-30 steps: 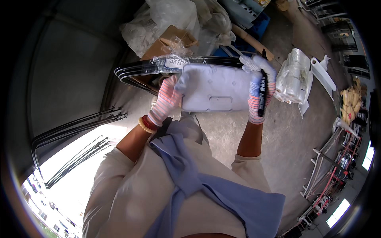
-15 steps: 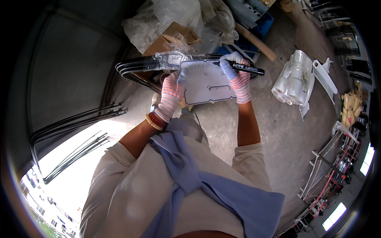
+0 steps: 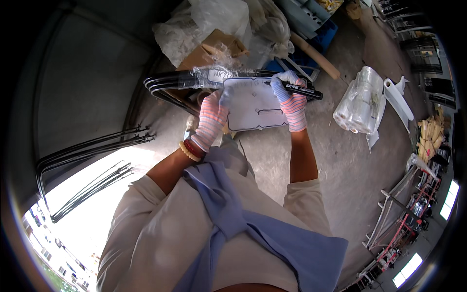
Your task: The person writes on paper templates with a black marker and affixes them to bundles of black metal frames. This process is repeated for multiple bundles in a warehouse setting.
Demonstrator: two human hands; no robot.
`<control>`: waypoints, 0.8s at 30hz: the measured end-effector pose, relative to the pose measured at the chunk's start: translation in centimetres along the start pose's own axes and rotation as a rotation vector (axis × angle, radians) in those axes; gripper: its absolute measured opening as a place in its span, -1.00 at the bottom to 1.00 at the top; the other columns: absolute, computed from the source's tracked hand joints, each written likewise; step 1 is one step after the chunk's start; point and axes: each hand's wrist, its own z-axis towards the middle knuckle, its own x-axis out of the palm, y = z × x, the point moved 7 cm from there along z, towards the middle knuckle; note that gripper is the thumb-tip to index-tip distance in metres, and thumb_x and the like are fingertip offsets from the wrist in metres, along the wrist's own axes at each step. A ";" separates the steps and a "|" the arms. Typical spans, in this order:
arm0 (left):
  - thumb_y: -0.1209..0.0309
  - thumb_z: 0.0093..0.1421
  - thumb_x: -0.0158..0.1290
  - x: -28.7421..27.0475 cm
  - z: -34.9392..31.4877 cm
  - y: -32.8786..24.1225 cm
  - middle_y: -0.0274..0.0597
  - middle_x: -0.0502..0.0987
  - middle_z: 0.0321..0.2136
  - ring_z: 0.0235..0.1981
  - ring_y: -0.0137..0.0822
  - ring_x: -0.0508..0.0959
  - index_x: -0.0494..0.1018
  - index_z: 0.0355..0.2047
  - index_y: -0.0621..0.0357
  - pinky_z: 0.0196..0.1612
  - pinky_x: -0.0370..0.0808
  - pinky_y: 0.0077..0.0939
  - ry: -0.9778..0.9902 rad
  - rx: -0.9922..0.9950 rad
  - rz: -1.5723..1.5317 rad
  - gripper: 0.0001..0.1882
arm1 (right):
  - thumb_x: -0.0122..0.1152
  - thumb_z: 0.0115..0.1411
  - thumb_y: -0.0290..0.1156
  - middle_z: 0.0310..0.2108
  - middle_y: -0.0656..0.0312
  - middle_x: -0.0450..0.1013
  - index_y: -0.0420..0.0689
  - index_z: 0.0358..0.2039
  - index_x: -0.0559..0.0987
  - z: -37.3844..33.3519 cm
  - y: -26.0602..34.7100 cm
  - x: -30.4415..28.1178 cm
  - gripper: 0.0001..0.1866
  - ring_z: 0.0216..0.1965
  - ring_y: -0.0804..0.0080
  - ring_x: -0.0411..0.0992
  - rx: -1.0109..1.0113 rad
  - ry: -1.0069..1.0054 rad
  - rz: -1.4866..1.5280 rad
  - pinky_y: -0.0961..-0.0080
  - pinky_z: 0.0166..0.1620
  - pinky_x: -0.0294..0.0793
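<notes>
A white paper sheet [image 3: 243, 112] with a dark printed border lies in front of a bundle of bent black metal tubes [image 3: 170, 80]. My left hand [image 3: 211, 114], in a striped glove with bluish fingertips, grips the sheet's left edge. In my right hand [image 3: 291, 100], gloved alike, is a black marker pen [image 3: 305, 91]. Its tip points left at the upper right part of the sheet, near some faint handwriting; whether it touches the paper I cannot tell. Clear tape [image 3: 214, 73] wraps the tubes over a small white label.
Behind the tubes are a cardboard box [image 3: 209, 48], clear plastic bags [image 3: 219, 19] and a cardboard tube [image 3: 316, 56]. Wrapped film rolls [image 3: 360, 102] stand on the floor at right. More bent black tubes [image 3: 87, 151] lean at left. A metal rack [image 3: 389, 209] is at lower right.
The sheet, the tubes and both hands sit slightly lower in the picture. My right hand still holds the marker near the sheet's upper right, its tip shifted slightly right.
</notes>
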 end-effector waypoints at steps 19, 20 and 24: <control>0.46 0.23 -0.36 3.1 -0.6 -2.3 -0.47 0.29 -0.50 -0.50 -0.68 0.26 0.28 -0.32 0.11 -0.46 0.29 -0.89 -0.046 -0.006 0.150 -0.81 | 0.14 -0.06 -0.40 -0.68 0.37 0.34 -0.15 -0.60 0.43 -2.0 -5.4 -2.3 -0.88 -0.66 0.65 0.26 0.003 -0.256 -0.187 0.68 -0.49 0.26; 0.49 0.22 -0.35 3.1 -0.6 -2.1 -0.46 0.30 -0.49 -0.49 -0.68 0.27 0.28 -0.32 0.12 -0.45 0.29 -0.88 -0.137 -0.093 0.017 -0.82 | 0.15 -0.07 -0.39 -0.70 0.38 0.34 -0.15 -0.59 0.44 -2.1 -6.3 -2.2 -0.88 -0.68 0.68 0.24 0.025 -0.271 -0.165 0.71 -0.51 0.25; 0.56 0.18 -0.29 0.9 -0.1 0.0 -0.44 0.32 -0.45 -0.39 -0.66 0.28 0.28 -0.30 0.16 -0.34 0.31 -0.81 0.090 -0.119 -0.364 -0.85 | 0.16 -0.07 -0.37 -0.72 0.38 0.33 -0.16 -0.57 0.45 0.9 1.1 -2.1 -0.86 -0.75 0.72 0.24 0.152 -0.108 0.216 0.75 -0.55 0.25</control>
